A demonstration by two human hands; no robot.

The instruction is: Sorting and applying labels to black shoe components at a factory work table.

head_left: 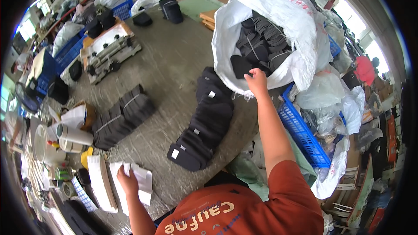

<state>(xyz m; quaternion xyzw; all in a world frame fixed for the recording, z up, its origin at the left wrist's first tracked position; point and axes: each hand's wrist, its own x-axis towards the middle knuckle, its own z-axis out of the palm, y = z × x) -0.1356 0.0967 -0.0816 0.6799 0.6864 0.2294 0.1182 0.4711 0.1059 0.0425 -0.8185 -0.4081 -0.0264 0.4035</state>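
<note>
My right hand (257,82) is at the mouth of a big white woven sack (300,21), its thumb and fingers pinched at the edge of a flat black pad (240,66). Behind that pad, the sack holds tied bundles of black pads (271,35). My left hand (127,181) rests on a stack of white paper sheets (143,182), fingers apart. Between my arms a long row of overlapping black pads (204,126) lies on the table, with small white labels on several. Left of it is another black bundle (123,116), bound with pale ties.
The dark table (167,56) carries a metal clamp-like device (114,56) at far left. White cups (75,134) and a paper stack (101,182) stand near left. A blue crate (305,132) with plastic bags borders the table on the right. Black pieces (171,9) lie at the far edge.
</note>
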